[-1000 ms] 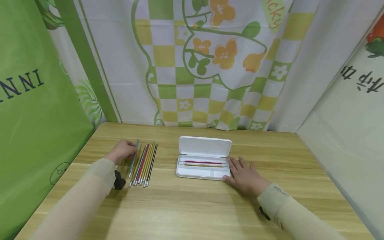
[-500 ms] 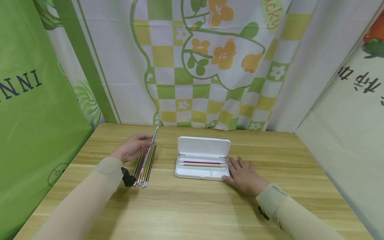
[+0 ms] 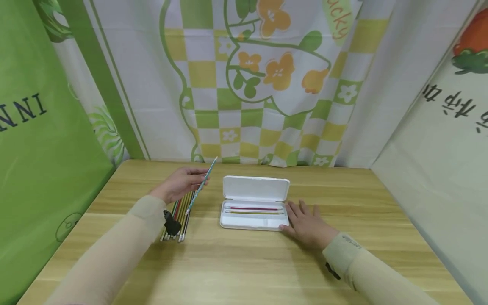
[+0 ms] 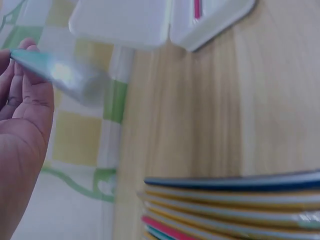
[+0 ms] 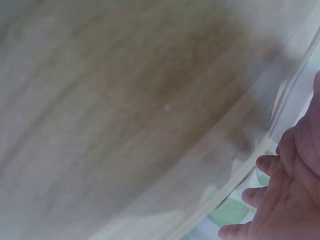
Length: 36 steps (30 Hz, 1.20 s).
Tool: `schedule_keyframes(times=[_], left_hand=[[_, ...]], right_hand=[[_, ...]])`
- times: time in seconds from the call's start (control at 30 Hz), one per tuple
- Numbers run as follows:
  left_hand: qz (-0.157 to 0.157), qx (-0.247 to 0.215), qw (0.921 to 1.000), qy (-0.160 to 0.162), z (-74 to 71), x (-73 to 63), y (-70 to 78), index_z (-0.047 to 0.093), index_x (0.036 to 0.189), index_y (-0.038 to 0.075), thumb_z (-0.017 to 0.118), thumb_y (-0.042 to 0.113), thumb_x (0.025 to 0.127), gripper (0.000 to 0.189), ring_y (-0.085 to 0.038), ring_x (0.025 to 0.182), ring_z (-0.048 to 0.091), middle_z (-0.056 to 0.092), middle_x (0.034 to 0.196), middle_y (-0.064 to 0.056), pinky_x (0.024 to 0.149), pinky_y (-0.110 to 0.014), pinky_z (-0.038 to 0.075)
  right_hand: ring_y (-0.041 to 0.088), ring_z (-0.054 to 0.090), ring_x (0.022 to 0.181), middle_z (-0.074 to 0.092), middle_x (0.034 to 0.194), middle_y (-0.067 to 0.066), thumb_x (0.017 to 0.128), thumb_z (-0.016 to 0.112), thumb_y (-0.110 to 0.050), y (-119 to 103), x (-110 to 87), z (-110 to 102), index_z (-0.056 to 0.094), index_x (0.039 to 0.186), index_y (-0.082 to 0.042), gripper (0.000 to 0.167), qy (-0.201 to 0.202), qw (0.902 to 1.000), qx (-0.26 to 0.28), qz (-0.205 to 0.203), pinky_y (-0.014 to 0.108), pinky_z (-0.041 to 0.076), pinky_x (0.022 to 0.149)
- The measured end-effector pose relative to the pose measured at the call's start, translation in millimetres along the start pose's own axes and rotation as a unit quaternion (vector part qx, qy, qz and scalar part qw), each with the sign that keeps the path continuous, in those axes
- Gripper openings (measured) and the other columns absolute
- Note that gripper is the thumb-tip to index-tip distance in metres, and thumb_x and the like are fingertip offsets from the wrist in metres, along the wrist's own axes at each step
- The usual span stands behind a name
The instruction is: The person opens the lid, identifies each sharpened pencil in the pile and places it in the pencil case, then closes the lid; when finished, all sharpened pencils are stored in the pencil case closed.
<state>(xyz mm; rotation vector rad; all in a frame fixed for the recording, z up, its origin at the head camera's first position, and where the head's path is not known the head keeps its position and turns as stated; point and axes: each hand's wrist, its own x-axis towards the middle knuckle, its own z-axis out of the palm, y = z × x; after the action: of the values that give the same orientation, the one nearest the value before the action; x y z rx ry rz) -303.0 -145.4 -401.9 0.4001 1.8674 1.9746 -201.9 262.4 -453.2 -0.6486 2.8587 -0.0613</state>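
Observation:
Between thumb and fingers, my left hand [image 3: 183, 184] pinches a teal pencil [image 3: 201, 186], tilted and raised above the table; its near end looms blurred in the left wrist view. Below that hand lies a bundle of pencils [image 3: 185, 220], partly hidden by the hand and wrist. A white pencil case [image 3: 244, 222] lies with its lid up in the middle of the table. Inside it, a red pencil [image 3: 253, 208] and a yellow pencil [image 3: 253, 212] lie side by side. At the case's right end, my right hand [image 3: 310, 224] rests with spread, straight fingers touching its edge.
The wooden table [image 3: 244, 271] runs back to a patterned curtain [image 3: 251, 127]. A green cloth [image 3: 49, 169] hangs on the left, and a pale printed cloth [image 3: 446, 182] on the right. A black strap piece [image 3: 172, 223] sits at the left wrist.
My left hand has lifted the teal pencil off the left side of the bundle and carried it rightward over the other pencils. The right hand stays at the case.

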Motion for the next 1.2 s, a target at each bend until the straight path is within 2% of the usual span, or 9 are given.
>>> schedule_keyframes(times=[0.1, 0.27, 0.37, 0.43, 0.57, 0.7, 0.83, 1.0, 1.2], left_hand=[[0.008, 0.021, 0.9993, -0.029, 9.3, 5.5, 6.7, 0.033, 0.145, -0.023, 0.046, -0.008, 0.103, 0.046, -0.012, 0.098, 0.064, 0.063, 0.112, -0.007, 0.089, -0.025, 0.054], [-0.005, 0.067, 0.996, -0.059, 36.0, 14.3, 21.5, 0.044, 0.14, -0.021, 0.049, -0.006, 0.104, 0.039, -0.019, 0.101, 0.065, 0.061, 0.122, -0.027, 0.093, -0.032, 0.054], [-0.022, 0.108, 0.9907, -0.08, 53.6, 18.7, 26.9, 0.05, 0.138, -0.018, 0.052, -0.004, 0.104, 0.037, -0.03, 0.108, 0.064, 0.059, 0.129, -0.034, 0.098, -0.042, 0.054], [-0.029, 0.142, 0.9847, -0.097, 63.4, 22.7, 27.0, 0.054, 0.136, -0.016, 0.053, -0.003, 0.103, 0.035, -0.037, 0.113, 0.062, 0.06, 0.13, -0.033, 0.099, -0.046, 0.053], [-0.024, 0.218, 0.9671, -0.129, 81.4, 31.9, 20.9, 0.06, 0.132, -0.014, 0.056, -0.002, 0.1, 0.034, -0.04, 0.113, 0.063, 0.064, 0.126, -0.03, 0.094, -0.041, 0.055], [-0.015, 0.299, 0.9425, -0.149, 96.2, 42.7, 8.3, 0.067, 0.123, -0.01, 0.059, -0.002, 0.097, 0.028, -0.023, 0.094, 0.066, 0.071, 0.112, -0.021, 0.081, -0.029, 0.056], [0.0, 0.371, 0.9145, -0.161, 107.6, 49.5, -4.1, 0.072, 0.117, -0.007, 0.062, -0.002, 0.096, 0.023, -0.014, 0.09, 0.065, 0.073, 0.104, -0.011, 0.082, -0.027, 0.056], [0.018, 0.415, 0.8933, -0.173, 118.9, 54.9, -12.8, 0.072, 0.117, -0.005, 0.061, -0.003, 0.096, 0.024, -0.019, 0.101, 0.066, 0.072, 0.11, -0.011, 0.092, -0.03, 0.055], [0.043, 0.468, 0.8641, -0.179, 129.1, 66.8, -21.4, 0.075, 0.113, -0.003, 0.064, -0.004, 0.091, 0.024, -0.017, 0.099, 0.066, 0.073, 0.106, -0.009, 0.09, -0.026, 0.054]], right_hand=[[0.054, 0.015, 0.15, 0.022, 0.166, 0.025, 0.107, 0.032, -0.062, -2.9, -1.3, -1.8, 0.022, 0.16, 0.007, 0.088, -0.006, 1.0, -0.005, 0.003, 0.079, 0.013, 0.111], [0.054, 0.015, 0.15, 0.023, 0.166, 0.024, 0.107, 0.033, -0.063, -0.9, 0.5, 1.7, 0.022, 0.16, 0.006, 0.088, -0.001, 1.0, -0.008, 0.006, 0.078, 0.013, 0.112], [0.054, 0.015, 0.15, 0.023, 0.167, 0.023, 0.106, 0.03, -0.066, 2.0, 2.1, 6.4, 0.023, 0.16, 0.006, 0.091, 0.007, 0.9999, -0.007, 0.003, 0.079, 0.013, 0.111], [0.054, 0.015, 0.15, 0.023, 0.167, 0.023, 0.105, 0.027, -0.068, 3.3, 2.3, 8.7, 0.023, 0.16, 0.006, 0.092, 0.011, 0.9999, -0.007, 0.002, 0.079, 0.014, 0.111], [0.055, 0.016, 0.149, 0.024, 0.166, 0.025, 0.105, 0.027, -0.068, 2.4, 1.1, 7.4, 0.024, 0.159, 0.008, 0.093, 0.012, 0.9999, 0.0, 0.0, 0.08, 0.013, 0.11], [0.056, 0.016, 0.148, 0.025, 0.165, 0.026, 0.107, 0.031, -0.063, 0.0, 0.0, 3.5, 0.025, 0.158, 0.009, 0.089, 0.008, 0.9999, 0.006, 0.002, 0.08, 0.012, 0.11], [0.054, 0.014, 0.15, 0.022, 0.167, 0.024, 0.107, 0.032, -0.063, -0.6, 0.5, 2.4, 0.023, 0.16, 0.007, 0.089, -0.003, 1.0, 0.003, 0.007, 0.079, 0.012, 0.112], [0.053, 0.013, 0.151, 0.022, 0.167, 0.022, 0.105, 0.026, -0.068, 2.5, 1.8, 6.4, 0.022, 0.161, 0.005, 0.092, 0.0, 1.0, 0.0, 0.009, 0.079, 0.013, 0.112], [0.055, 0.014, 0.15, 0.023, 0.166, 0.025, 0.107, 0.031, -0.062, -2.4, -1.6, 0.0, 0.024, 0.16, 0.007, 0.087, -0.001, 0.9999, 0.011, 0.01, 0.08, 0.011, 0.111]])
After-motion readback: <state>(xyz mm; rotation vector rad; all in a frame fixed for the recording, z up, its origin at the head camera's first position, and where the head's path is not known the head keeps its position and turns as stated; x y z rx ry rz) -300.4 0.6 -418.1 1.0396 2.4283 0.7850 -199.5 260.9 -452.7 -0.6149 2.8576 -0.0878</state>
